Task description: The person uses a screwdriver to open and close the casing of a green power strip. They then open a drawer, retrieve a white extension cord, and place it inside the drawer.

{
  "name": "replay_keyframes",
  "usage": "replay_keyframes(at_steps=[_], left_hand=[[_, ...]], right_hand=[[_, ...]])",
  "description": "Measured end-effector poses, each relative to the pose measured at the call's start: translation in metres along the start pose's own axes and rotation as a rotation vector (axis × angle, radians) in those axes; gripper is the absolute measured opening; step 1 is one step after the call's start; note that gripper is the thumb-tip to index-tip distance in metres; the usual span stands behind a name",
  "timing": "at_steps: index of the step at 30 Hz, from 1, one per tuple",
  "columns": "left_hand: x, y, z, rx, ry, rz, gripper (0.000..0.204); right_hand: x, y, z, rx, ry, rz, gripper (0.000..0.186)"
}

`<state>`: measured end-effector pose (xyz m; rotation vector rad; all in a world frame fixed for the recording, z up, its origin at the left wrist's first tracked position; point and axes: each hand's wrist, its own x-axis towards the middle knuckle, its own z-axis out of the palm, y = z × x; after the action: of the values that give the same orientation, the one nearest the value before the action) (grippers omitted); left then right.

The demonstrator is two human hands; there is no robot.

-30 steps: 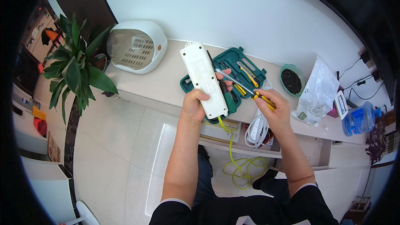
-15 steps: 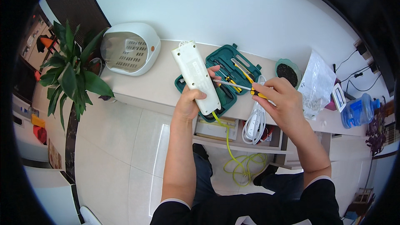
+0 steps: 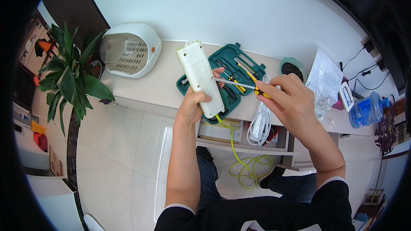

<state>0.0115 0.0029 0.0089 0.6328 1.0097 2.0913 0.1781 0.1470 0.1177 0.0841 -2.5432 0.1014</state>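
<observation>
My left hand (image 3: 196,102) holds a white power strip (image 3: 200,72), screw-holed back facing up, with a lime-green cable (image 3: 232,139) running from its lower end to a loose coil on the floor. My right hand (image 3: 289,96) is closed on a yellow-and-black screwdriver (image 3: 240,84), whose shaft reaches left to the strip's right side, its tip at a hole there. An open green tool case (image 3: 257,66) lies behind and beneath the strip on the ledge, holding several tools, among them a yellow knife (image 3: 248,70).
The ledge (image 3: 169,85) also holds a white pet litter box (image 3: 153,47), a bowl of dark granules (image 3: 293,70), a plastic bag (image 3: 321,75) and a blue water jug (image 3: 364,112). A coiled white extension lead (image 3: 259,130) hangs into an open drawer (image 3: 214,145). A leafy plant (image 3: 68,81) stands left.
The power strip and left hand have shifted slightly left. My right hand has moved up and turned, bringing the screwdriver shaft more level against the strip.
</observation>
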Motion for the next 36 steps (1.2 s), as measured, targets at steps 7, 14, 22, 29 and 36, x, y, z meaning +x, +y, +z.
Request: replay_keyframes(at_steps=[7,14,22,29,36], left_hand=[[-0.0003,-0.0012,-0.0007,-0.017,-0.007,-0.018,0.06],[0.0006,-0.0021,-0.0013,0.033,-0.022,-0.066,0.058],[-0.001,-0.0024,-0.0016,0.127,-0.009,-0.085,0.061],[-0.0021,-0.002,-0.0015,0.122,-0.007,-0.09,0.061],[-0.0021,-0.0054,-0.0043,0.169,0.003,-0.084,0.061]], right_hand=[[0.0012,0.0035,0.0006,0.026,-0.001,0.037,0.027],[0.0044,0.0015,0.0007,-0.052,0.013,-0.063,0.029],[0.0074,0.0019,0.0054,-0.085,0.002,-0.146,0.029],[0.0082,0.0009,0.0052,-0.086,-0.022,-0.145,0.028],[0.0072,-0.0012,0.0075,0.055,-0.112,-0.031,0.019]])
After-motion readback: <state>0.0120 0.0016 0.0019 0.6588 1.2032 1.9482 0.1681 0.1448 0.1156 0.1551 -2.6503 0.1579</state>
